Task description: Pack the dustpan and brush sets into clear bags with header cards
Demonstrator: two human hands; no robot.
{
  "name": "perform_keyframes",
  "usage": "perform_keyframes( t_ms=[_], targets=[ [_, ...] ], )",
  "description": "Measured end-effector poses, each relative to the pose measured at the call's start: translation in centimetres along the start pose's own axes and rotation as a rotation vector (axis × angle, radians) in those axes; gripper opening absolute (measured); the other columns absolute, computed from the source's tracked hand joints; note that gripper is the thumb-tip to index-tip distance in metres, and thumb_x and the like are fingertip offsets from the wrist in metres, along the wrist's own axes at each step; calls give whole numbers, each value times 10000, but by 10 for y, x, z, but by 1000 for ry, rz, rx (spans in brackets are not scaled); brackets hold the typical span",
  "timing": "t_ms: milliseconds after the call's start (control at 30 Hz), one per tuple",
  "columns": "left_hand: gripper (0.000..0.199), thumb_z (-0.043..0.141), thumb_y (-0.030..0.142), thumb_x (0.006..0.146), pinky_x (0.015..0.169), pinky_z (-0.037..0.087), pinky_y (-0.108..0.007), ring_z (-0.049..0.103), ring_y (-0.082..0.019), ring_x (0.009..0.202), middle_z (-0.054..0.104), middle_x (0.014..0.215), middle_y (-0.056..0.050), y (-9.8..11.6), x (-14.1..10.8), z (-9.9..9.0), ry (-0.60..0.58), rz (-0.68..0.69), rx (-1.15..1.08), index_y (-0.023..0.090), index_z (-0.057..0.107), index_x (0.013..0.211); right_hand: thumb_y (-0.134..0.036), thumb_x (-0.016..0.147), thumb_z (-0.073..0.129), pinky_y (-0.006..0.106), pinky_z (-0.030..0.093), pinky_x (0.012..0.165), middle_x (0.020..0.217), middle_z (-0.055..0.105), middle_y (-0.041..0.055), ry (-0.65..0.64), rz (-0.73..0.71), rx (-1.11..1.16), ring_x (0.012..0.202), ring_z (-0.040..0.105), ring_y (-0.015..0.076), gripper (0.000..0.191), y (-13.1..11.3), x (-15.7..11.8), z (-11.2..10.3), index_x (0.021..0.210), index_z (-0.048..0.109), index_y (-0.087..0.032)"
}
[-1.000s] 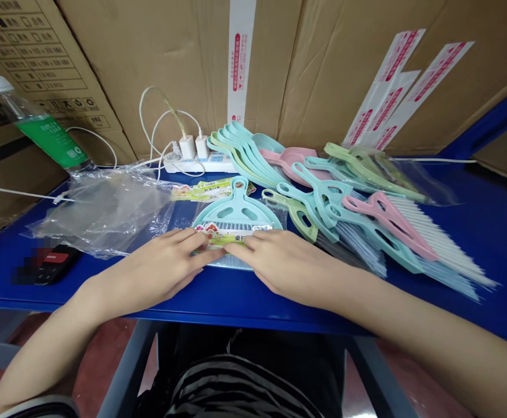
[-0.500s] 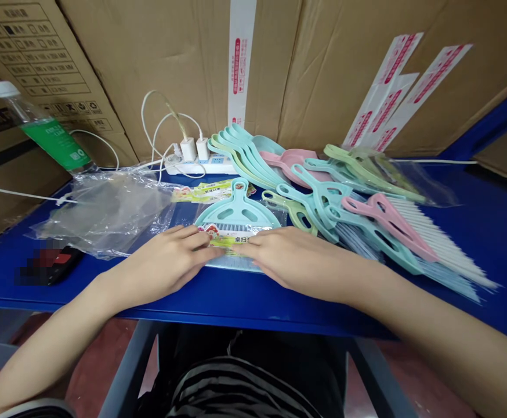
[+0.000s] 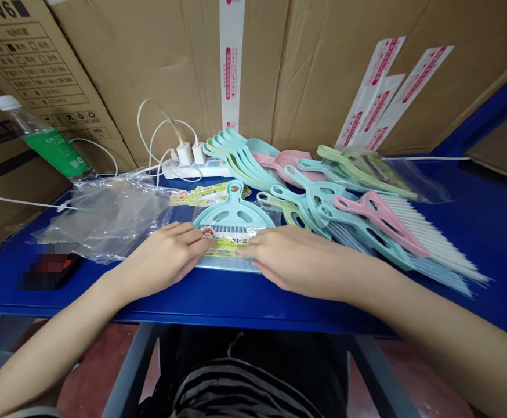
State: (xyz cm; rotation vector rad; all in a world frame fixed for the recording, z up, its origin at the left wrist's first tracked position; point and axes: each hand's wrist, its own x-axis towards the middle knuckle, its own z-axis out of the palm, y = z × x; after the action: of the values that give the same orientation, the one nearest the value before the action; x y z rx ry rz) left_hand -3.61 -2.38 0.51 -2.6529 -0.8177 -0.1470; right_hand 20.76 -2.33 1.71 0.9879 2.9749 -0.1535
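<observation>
A light-blue dustpan [image 3: 235,200] lies in a clear plastic bag [image 3: 230,264] at the table's front, handle away from me. Brush bristles show below its openings, and a yellow-green and white card [image 3: 223,242] lies over its lower part. My left hand [image 3: 173,255] rests palm down at the bag's left side, its fingers stretched onto the card. From the right, my right hand [image 3: 292,255] lies over the bag's other edge, index finger reaching onto the card. Both hands look open and pressed flat; the thumbs are mostly hidden.
Loose clear bags [image 3: 109,215] lie left, near a bottle [image 3: 53,145] and a black, partly blurred object [image 3: 51,270]. Behind stand a power strip [image 3: 212,167] and stacked dustpans [image 3: 240,157]. Small brushes [image 3: 379,223] pile up on the right. Several cards [image 3: 210,193] lie behind the bag.
My fingertips, close together over the middle of the card before, have drawn slightly apart, showing more of it. The whole view has shifted a little.
</observation>
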Motion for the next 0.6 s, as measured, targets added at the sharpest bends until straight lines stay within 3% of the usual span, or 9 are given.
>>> perform_keyframes(
  t_ms=[233,433,600],
  targets=[
    [244,454,96,924,669,439,-318,576,-191,720,661,813,-40,3,2,5,63,59,95,176,669,1006,-16,870,506,336,481,719,989,716,135,-8,-16,-152,956,655,249,297,-12,16,6,1129,630,-95],
    [278,485,75,914,720,448,-316,600,-183,773,660,850,-35,2,2,7,56,90,60,187,664,1094,-40,924,444,333,470,681,1008,737,111,-4,-48,-135,884,681,229,309,-11,19,12,1162,623,-123],
    [298,472,93,926,695,451,-317,594,-185,754,654,818,-36,-1,1,5,37,103,56,188,688,1109,-57,845,556,338,452,685,1016,741,129,-6,-38,-142,896,672,252,351,-9,11,10,1179,649,-112]
  ],
)
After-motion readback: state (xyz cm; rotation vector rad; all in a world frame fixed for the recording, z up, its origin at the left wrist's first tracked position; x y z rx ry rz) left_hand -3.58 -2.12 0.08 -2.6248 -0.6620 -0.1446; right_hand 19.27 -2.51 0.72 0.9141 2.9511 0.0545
